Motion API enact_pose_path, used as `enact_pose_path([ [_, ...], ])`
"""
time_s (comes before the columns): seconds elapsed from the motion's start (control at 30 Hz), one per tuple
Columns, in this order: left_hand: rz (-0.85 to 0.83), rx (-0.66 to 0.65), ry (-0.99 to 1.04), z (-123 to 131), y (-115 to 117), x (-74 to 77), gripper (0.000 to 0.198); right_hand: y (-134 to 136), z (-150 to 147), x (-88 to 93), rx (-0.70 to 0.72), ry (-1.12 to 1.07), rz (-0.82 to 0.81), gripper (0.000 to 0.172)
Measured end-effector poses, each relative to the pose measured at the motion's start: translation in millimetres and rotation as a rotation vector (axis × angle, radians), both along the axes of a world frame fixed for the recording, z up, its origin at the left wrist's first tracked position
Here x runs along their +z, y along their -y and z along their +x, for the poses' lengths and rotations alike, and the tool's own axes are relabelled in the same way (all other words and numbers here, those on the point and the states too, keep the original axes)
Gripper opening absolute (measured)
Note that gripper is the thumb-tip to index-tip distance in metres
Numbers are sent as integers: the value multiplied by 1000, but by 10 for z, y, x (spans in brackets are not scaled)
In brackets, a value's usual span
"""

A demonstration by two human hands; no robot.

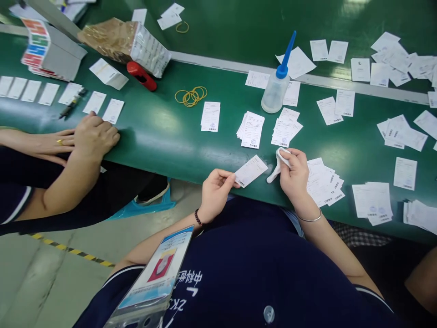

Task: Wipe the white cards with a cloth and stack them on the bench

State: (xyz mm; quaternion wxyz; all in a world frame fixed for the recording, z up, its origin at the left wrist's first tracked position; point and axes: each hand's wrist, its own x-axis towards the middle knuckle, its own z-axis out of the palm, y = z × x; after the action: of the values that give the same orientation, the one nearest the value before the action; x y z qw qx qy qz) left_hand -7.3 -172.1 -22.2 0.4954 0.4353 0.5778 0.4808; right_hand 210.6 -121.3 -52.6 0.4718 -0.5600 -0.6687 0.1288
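Note:
Between thumb and fingers, my left hand (216, 193) pinches a small white printed card (251, 171) by its lower left corner, over the front edge of the green table (164, 141). My right hand (294, 173) is closed on a bunched white cloth (274, 174), one end of which hangs toward the card without touching it. Just right of that hand lies a fanned pile of cards (324, 182). Beyond my hands are a stack of cards (252, 130) and another loose stack (286, 127).
A clear squeeze bottle (273, 93) with a blue nozzle stands behind the stacks. Yellow rubber bands (191, 96), a red tool (141, 76) and a plastic-wrapped package (150, 48) lie to the left. A co-worker's hands (92, 136) rest at the far left. More cards (372, 200) spread rightward.

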Motion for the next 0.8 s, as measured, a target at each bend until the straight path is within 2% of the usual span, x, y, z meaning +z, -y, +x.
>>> enact_pose_path([
  [0.07, -192, 13, 201, 77, -25, 39, 36, 14, 12, 19, -16, -18, -14, 21],
  [0.1, -235, -5, 225, 85, -26, 47, 40, 23, 24, 27, -19, -19, -23, 20],
  [0.17, -220, -64, 98, 39, -2, 43, 42, 41, 54, 42, -9, -17, -35, 21],
  [0.23, -61, -140, -203, -66, 35, 19, 34, 57, 87, 56, 25, -11, -32, 23],
  [0.33, 330, -259, -688, -246, 47, -47, 17, 73, 107, 74, 86, 38, -5, 25],
  [0.4, 540, -384, -852, -330, 16, -99, 15, 79, 87, 79, 137, 126, 23, 27],
  [0.5, 723, -601, -951, -382, -37, -157, 28, 81, 28, 72, 229, 353, 52, 23],
  [0.57, 787, -689, -1005, -386, -52, -178, 35, 78, -6, 61, 264, 496, 54, 17],
  [0.67, 817, -717, -1047, -381, -46, -202, 38, 72, -21, 49, 274, 578, 58, 13],
  [0.8, 800, -716, -1072, -373, -30, -244, 40, 74, -8, 47, 284, 565, 93, 19],
])
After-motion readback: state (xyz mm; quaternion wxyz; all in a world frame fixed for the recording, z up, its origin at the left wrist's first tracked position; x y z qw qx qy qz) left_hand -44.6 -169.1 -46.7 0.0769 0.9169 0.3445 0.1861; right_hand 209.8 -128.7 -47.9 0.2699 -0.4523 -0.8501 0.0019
